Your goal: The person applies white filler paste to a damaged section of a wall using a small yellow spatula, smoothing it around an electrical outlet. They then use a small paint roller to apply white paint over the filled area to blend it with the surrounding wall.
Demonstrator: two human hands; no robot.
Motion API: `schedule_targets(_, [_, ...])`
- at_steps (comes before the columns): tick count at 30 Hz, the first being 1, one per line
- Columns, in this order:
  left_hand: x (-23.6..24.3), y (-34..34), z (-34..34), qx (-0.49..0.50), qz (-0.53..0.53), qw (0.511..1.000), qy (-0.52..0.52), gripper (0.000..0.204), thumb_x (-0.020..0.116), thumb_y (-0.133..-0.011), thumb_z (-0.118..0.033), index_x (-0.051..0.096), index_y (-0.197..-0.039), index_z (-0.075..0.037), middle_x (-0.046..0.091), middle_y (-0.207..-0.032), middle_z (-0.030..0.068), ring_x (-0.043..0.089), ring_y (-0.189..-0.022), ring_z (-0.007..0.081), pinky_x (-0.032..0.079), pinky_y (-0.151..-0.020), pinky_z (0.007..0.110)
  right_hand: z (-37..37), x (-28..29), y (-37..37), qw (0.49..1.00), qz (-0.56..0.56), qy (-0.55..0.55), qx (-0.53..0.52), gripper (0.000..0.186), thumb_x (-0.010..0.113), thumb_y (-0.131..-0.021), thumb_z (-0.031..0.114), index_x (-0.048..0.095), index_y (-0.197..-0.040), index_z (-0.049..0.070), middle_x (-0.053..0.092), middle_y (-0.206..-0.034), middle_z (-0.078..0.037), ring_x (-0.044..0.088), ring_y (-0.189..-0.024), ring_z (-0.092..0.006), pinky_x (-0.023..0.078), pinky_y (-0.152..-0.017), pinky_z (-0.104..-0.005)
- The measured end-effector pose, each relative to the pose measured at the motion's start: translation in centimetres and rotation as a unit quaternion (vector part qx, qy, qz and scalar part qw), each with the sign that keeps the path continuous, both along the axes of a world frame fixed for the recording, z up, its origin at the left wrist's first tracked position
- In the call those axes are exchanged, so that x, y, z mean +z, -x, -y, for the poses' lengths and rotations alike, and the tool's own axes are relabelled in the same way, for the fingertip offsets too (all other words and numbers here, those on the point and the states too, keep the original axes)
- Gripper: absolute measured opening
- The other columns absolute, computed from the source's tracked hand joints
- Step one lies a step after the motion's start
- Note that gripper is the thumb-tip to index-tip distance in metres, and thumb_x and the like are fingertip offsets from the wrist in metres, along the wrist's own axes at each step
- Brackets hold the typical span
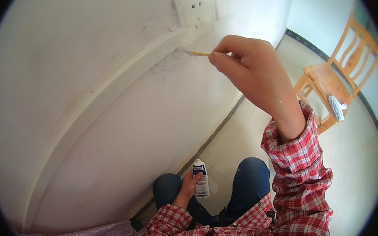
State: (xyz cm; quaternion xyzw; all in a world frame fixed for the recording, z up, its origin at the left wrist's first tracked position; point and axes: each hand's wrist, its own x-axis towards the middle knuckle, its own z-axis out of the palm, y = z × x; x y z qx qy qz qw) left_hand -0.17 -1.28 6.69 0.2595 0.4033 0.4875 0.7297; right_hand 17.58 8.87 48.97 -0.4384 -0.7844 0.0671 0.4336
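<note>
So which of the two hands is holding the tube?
The left hand, low by the left knee, holds the white tube. The right hand is raised instead, pinching a thin yellow stick.

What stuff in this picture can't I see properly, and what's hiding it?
In the head view:
Thin yellow stick: one end hidden by the right hand.
Left hand: some fingers hidden behind the tube.
Pinkish sheet: cut off by the lower edge.

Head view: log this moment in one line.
left hand: holding white-blue tube | right hand: pinching yellow stick | stick tip: at grey wall smudge
</note>
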Motion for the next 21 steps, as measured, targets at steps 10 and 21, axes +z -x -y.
schedule_targets(10, [-0.4,-0.1,0.1,0.004,0.010,1.000,0.008,0.012,0.064,-0.087,-0.016,0.060,-0.096,-0.009,0.064,-0.084,-0.0007,0.060,-0.073,0.0100,0.049,-0.066,0.026,0.6,0.0,-1.6,0.998,-0.026,0.055,-0.024,0.018,0.057,-0.087,0.016,0.063,-0.085,-0.002,0.048,-0.059,-0.001,0.041,-0.052,-0.0059,0.033,-0.048,-0.0223])
schedule_targets(21, [0.8,0.0,0.2,0.004,0.001,1.000,-0.002,0.013,0.064,-0.087,-0.016,0.061,-0.097,-0.009,0.064,-0.085,-0.0006,0.061,-0.075,0.0108,0.050,-0.066,0.027,0.2,-1.5,-0.4,0.996,-0.038,-0.070,-0.039,0.011,0.057,-0.088,0.010,0.060,-0.091,-0.001,0.048,-0.054,-0.004,0.040,-0.045,-0.0085,0.032,-0.044,-0.0246])
